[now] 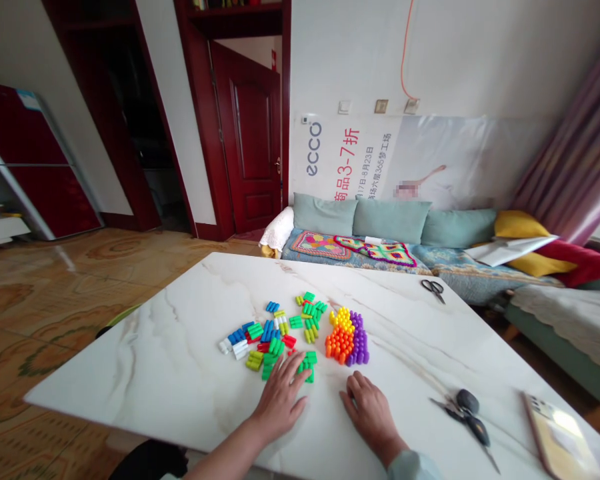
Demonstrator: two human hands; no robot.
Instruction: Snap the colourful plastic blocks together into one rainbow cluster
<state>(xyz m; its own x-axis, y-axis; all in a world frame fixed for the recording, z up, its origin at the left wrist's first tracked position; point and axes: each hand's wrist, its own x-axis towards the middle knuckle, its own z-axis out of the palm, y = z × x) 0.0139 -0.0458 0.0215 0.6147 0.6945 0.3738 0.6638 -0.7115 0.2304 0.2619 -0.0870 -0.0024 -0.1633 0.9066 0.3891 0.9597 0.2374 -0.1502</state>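
Left hand (pixel 281 393) spreads open, gripping nothing, over green plastic pieces (pixel 309 359). Right hand (pixel 370 405) half-curls, hold unclear. Touch lightly.

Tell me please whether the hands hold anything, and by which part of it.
Nothing is visibly held. The left hand lies open at green pieces; the right hand is curled. Both palms are hidden, so I cannot be certain.
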